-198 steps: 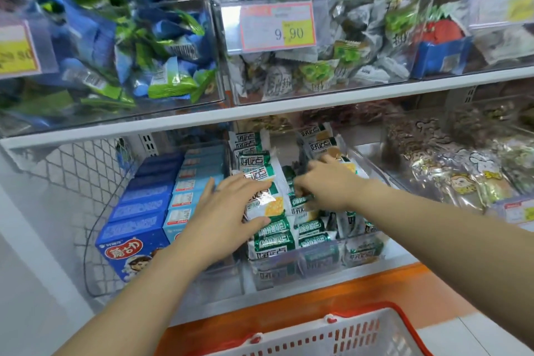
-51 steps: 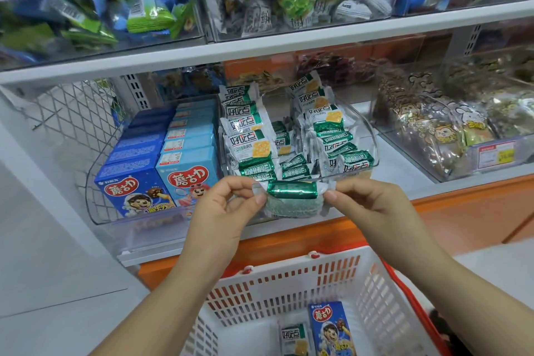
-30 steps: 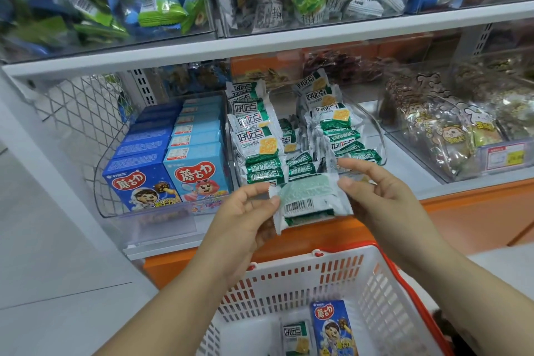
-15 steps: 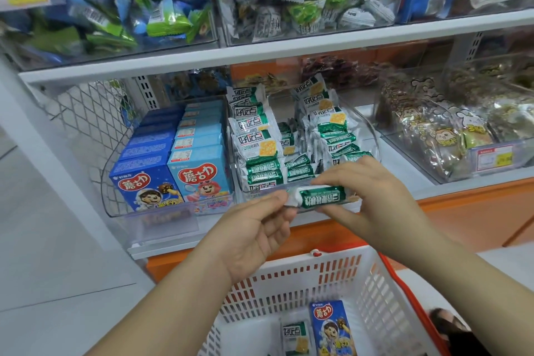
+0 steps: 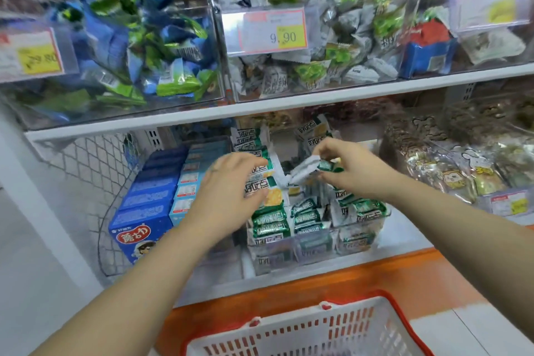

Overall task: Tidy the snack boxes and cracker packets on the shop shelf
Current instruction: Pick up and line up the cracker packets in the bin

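Note:
Green-and-white cracker packets [image 5: 271, 220] stand in rows in a clear bin [image 5: 315, 246] on the lower shelf. My right hand [image 5: 349, 170] pinches one cracker packet [image 5: 306, 172] above the middle of the bin. My left hand [image 5: 231, 196] reaches in over the left row, its fingers curled against a standing packet [image 5: 264, 191]. Blue snack boxes [image 5: 141, 225] fill a bin to the left.
A white basket with a red rim [image 5: 318, 329] sits below the shelf's orange edge [image 5: 346, 280]. Upper clear bins hold loose wrapped snacks behind a price tag [image 5: 274, 30]. Bagged snacks [image 5: 450, 173] lie in a bin at the right. A wire mesh panel [image 5: 95, 165] closes the left side.
Both hands rose from in front of the shelf edge into the cracker bin. The right hand carried the packet up and in, and the left hand let go of it and reached the left row.

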Demonstrator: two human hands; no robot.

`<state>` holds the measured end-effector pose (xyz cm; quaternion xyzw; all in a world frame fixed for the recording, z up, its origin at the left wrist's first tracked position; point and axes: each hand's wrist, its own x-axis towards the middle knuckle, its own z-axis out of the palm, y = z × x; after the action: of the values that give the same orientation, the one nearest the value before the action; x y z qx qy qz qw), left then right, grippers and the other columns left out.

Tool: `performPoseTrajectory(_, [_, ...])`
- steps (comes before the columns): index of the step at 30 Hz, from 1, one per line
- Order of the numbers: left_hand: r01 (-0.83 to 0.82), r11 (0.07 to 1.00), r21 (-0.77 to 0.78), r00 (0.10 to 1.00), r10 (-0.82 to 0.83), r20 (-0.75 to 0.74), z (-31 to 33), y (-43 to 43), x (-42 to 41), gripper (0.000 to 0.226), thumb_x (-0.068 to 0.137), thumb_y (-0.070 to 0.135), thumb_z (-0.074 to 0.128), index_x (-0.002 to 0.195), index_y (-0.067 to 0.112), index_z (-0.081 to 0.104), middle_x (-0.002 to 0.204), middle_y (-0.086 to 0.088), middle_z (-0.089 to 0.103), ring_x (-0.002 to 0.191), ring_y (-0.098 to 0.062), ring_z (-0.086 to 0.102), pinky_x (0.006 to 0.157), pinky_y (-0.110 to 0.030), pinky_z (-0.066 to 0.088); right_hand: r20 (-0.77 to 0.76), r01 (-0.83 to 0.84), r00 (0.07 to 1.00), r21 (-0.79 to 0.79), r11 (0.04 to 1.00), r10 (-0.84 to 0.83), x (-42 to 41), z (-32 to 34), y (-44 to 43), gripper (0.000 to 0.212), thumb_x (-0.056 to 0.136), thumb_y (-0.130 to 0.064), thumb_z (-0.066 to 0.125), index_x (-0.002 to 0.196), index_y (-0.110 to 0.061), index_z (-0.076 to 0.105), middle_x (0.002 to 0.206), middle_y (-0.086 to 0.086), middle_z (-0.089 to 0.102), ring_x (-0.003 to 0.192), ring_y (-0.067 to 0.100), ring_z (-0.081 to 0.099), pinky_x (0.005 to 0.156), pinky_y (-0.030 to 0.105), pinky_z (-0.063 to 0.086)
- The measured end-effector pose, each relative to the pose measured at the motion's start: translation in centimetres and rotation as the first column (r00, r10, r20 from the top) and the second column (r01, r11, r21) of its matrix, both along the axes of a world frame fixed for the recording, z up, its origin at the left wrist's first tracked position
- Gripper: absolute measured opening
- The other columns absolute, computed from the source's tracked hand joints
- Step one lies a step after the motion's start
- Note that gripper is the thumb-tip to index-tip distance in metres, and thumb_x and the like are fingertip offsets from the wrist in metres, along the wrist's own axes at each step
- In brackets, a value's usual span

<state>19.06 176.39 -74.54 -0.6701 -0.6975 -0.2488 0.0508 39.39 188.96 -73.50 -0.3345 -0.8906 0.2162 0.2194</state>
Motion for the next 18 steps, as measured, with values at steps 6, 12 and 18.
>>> performPoseTrajectory(6, [0.006, 0.946, -0.325, 0.991, -0.049, -0.124, 1.1, 2.5, -1.7, 0.074, 0.082, 0.057, 0.06, 0.144, 0.045, 0.022, 0.157, 0.01, 0.01, 0.144, -0.019, 0.003, 0.116, -0.054, 0.008, 0.31, -0.086, 0.95, 0.148, 0.985, 0.036, -1.9, 0.3, 2.7, 0.031, 0.085, -0.016, 0.066, 0.112, -0.025, 0.055, 0.114, -0.008, 0.06, 0.106, 0.012, 0.054, 0.089, 0.028, 0.044])
performPoseTrajectory(12, [0.055, 0.881, -0.47, 0.996, -0.079, -0.032, 1.4, 3.9, -3.0, 0.076, 0.077, 0.062, 0.063, 0.14, 0.056, 0.021, 0.158, 0.013, -0.008, 0.145, -0.019, -0.015, 0.114, -0.055, -0.009, 0.599, -0.258, 0.8, 0.303, 0.917, 0.027, -5.7, 0.1, 4.0, 0.036, 0.084, -0.019, 0.067, 0.118, -0.021, 0.056, 0.116, 0.002, 0.064, 0.104, 0.023, 0.059, 0.081, 0.033, 0.046])
performPoseTrajectory(18, [0.085, 0.87, -0.485, 0.996, -0.083, 0.025, 0.3, 3.9, -3.9, 0.074, 0.072, 0.069, 0.058, 0.138, 0.057, 0.026, 0.155, 0.024, -0.004, 0.145, -0.01, -0.011, 0.116, -0.052, -0.009, 0.715, -0.268, 0.698, 0.208, 0.941, 0.041, -8.3, -2.2, 5.4, 0.026, 0.08, -0.022, 0.072, 0.102, -0.014, 0.061, 0.101, 0.006, 0.065, 0.093, 0.025, 0.061, 0.07, 0.031, 0.047])
